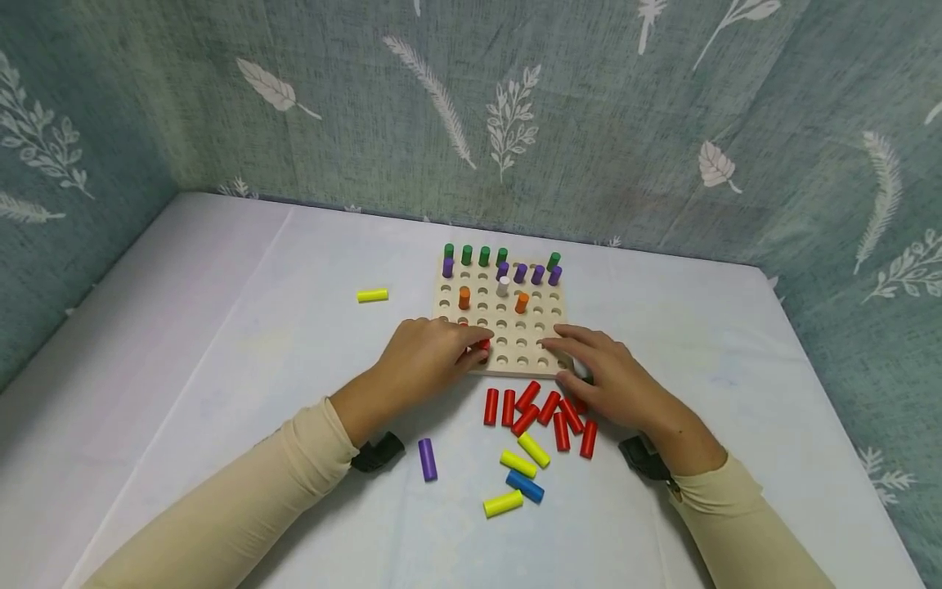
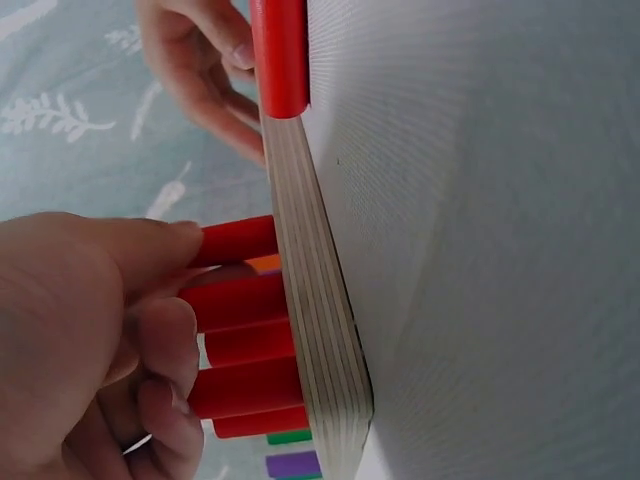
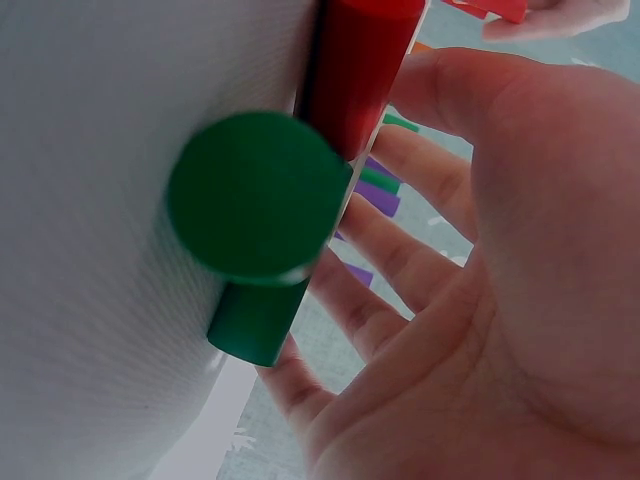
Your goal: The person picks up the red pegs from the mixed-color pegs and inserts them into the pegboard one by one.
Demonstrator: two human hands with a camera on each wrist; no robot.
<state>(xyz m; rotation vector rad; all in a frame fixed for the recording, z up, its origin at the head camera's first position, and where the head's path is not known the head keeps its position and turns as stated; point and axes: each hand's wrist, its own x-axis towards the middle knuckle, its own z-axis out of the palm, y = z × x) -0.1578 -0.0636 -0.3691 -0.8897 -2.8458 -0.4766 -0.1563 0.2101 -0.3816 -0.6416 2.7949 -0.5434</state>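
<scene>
Pinching red cylindrical peg (image 2: 240, 241): left hand (image 1: 427, 356), near edge of pale wooden pegboard (image 1: 511, 351). Right hand (image 1: 607, 372) spread, near-right corner.

Head cam gave me a white-covered table (image 1: 221, 393). Directly on it I had: wooden pegboard (image 1: 515, 373), loose red pegs (image 1: 548, 407) clustered just in front, three yellow pegs (image 1: 533, 449) and a blue peg (image 1: 525, 486) nearer, purple peg (image 1: 428, 460) off left, lone yellow peg (image 1: 372, 295) left of the board. Right wrist cam showed me green pegs (image 3: 265, 325) there too.
</scene>
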